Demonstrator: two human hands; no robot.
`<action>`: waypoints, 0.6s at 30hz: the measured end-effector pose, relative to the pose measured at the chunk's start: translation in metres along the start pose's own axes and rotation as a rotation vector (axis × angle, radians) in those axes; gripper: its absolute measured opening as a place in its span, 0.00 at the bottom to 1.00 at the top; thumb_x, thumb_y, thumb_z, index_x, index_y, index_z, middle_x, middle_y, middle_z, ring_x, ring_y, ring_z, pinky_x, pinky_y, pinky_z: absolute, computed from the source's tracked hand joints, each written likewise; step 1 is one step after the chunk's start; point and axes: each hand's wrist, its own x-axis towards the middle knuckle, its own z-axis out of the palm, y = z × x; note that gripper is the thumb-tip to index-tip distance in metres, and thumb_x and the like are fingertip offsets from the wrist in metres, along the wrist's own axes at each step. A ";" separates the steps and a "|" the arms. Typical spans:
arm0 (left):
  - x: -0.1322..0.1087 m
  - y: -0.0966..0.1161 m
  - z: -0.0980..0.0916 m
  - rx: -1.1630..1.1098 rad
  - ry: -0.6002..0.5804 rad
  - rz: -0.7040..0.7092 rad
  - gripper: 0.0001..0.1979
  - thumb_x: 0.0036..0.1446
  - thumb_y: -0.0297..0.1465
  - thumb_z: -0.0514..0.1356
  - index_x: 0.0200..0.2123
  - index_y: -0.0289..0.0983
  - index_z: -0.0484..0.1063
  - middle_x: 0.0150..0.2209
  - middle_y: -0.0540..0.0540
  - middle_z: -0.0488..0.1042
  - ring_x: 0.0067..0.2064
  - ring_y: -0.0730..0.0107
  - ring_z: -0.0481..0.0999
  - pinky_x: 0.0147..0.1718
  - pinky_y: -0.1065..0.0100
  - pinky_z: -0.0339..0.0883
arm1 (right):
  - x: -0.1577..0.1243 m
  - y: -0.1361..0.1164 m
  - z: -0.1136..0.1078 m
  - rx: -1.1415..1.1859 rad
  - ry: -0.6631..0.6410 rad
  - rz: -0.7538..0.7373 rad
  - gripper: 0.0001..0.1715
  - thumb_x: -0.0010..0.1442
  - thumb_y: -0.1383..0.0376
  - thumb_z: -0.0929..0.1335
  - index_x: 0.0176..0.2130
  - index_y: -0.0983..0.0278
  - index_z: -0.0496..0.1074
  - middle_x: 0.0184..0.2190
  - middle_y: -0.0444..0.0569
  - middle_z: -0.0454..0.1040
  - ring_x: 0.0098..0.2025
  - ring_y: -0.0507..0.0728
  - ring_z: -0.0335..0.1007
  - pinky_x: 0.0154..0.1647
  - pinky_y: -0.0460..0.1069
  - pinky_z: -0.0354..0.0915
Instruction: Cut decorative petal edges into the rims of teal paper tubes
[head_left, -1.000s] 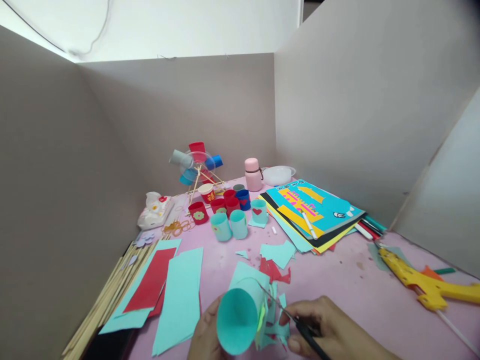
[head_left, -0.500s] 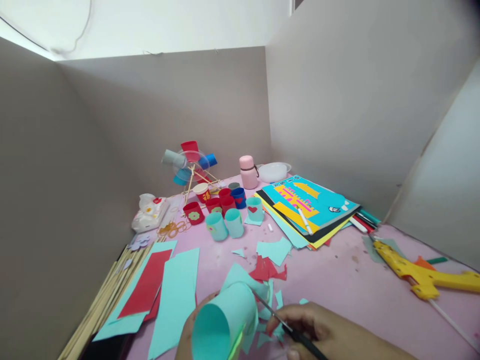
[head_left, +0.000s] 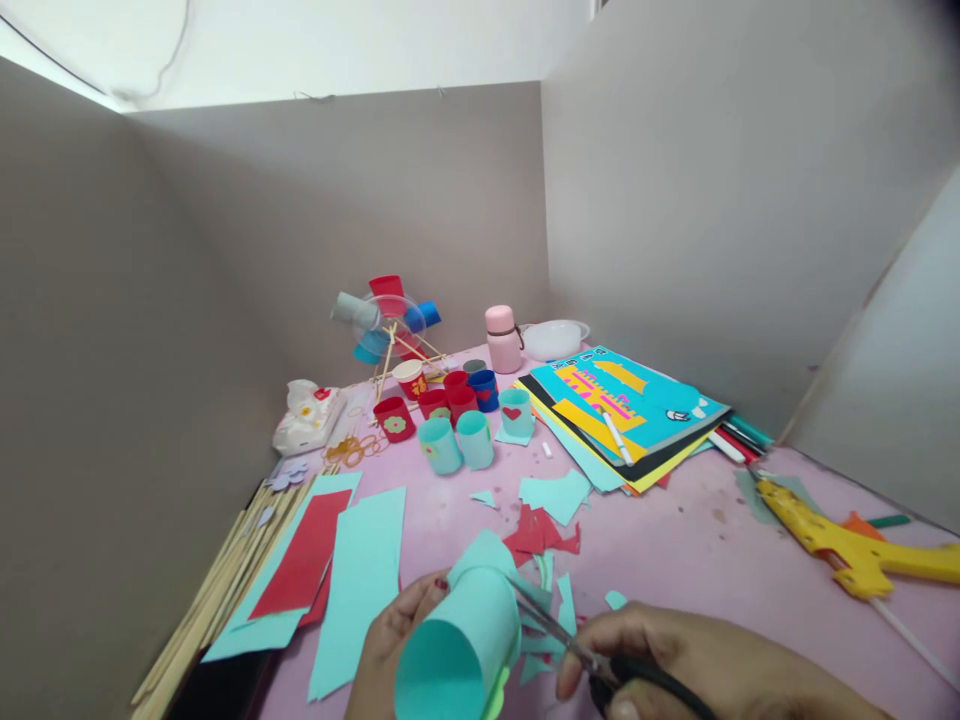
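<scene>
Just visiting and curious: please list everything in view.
Paper tube: one, turquoise, front
Scissors: one, black-handled, front
Paper scraps: several, turquoise and red, centre
Paper strips: several, turquoise and red, left
Sticks: many, tan, left
Rubber bands: several, tan, left
Tissue pack: one, white, left
Cups: several, multicoloured, mid-table
Wheel model: one, multicoloured, back
Flask: one, pink, back
Bowl: one, white, back
Paper stack: one, multicoloured, right
Pens: several, mixed, right
Glue gun: one, yellow, right
Table: one, pink, beneath
Partitions: several, grey, around
Left hand: one, holding tube
Right hand: one, holding scissors
</scene>
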 end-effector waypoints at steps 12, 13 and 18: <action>-0.001 0.000 0.000 0.005 0.083 0.080 0.21 0.19 0.41 0.74 0.22 0.37 0.80 0.20 0.47 0.79 0.23 0.63 0.74 0.24 0.67 0.68 | 0.007 0.005 0.002 -0.121 0.037 -0.134 0.22 0.51 0.58 0.72 0.46 0.64 0.73 0.26 0.39 0.61 0.26 0.48 0.54 0.25 0.41 0.53; -0.002 -0.002 0.000 0.011 0.091 0.087 0.22 0.20 0.41 0.74 0.23 0.36 0.81 0.21 0.46 0.80 0.24 0.62 0.75 0.25 0.66 0.69 | 0.008 0.005 0.004 -0.108 0.040 -0.147 0.25 0.51 0.56 0.72 0.47 0.64 0.73 0.25 0.39 0.60 0.26 0.48 0.53 0.25 0.42 0.51; -0.002 -0.004 0.004 0.104 0.115 0.158 0.23 0.19 0.46 0.72 0.21 0.37 0.80 0.23 0.44 0.81 0.28 0.56 0.77 0.27 0.63 0.71 | 0.011 0.000 0.015 -0.101 0.065 -0.204 0.35 0.47 0.42 0.70 0.43 0.66 0.74 0.25 0.40 0.57 0.27 0.50 0.50 0.26 0.43 0.50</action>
